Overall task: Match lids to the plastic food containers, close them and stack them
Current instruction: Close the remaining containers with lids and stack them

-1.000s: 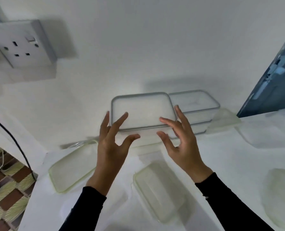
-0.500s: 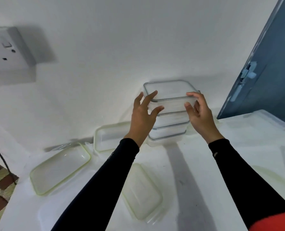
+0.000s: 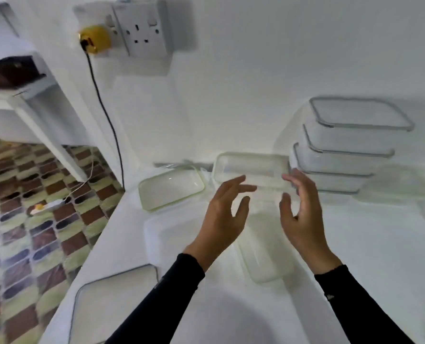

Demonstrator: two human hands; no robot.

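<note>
Beyond right grip point(image 3: 303, 214), perhaps touching: container point(image 3: 251, 167)

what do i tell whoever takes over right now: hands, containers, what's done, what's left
Left hand: open, holds nothing, hovers over the white counter.
Right hand: open, holds nothing, beside the left.
Done: stack of three grey-rimmed containers, lidded, by the wall at right.
Left: green-rimmed container just beyond the fingertips; far green-rimmed lid to its left; near green-rimmed lid under the hands; grey-rimmed lid at the near edge. Match lids, close, stack.
</note>
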